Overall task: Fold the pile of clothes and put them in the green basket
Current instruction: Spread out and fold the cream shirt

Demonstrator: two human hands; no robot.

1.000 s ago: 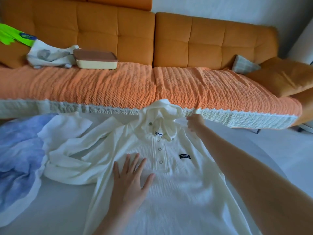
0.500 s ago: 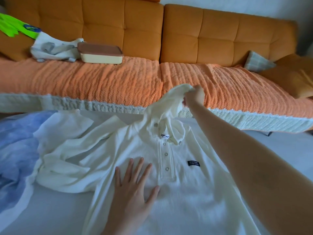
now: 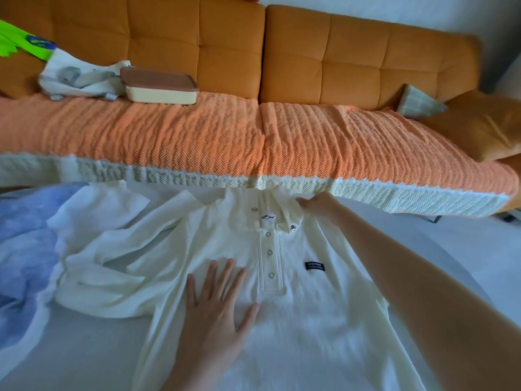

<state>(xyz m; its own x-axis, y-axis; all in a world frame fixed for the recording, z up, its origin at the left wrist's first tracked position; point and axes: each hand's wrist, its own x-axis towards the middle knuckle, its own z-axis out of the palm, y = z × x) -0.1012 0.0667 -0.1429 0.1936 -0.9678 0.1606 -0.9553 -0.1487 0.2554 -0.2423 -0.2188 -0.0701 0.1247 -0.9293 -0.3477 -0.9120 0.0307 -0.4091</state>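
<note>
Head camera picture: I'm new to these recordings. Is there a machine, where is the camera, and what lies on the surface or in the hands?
No machine: these are a person's two bare hands. The only camera sits on the person's head, looking forward and down. On the pale surface a white buttoned shirt lies front up, a blue garment to its left. The left hand presses flat on the shirt's chest. The right hand reaches the collar; whether it pinches the cloth is unclear. Behind stands an orange sofa with a lidded box.
</note>
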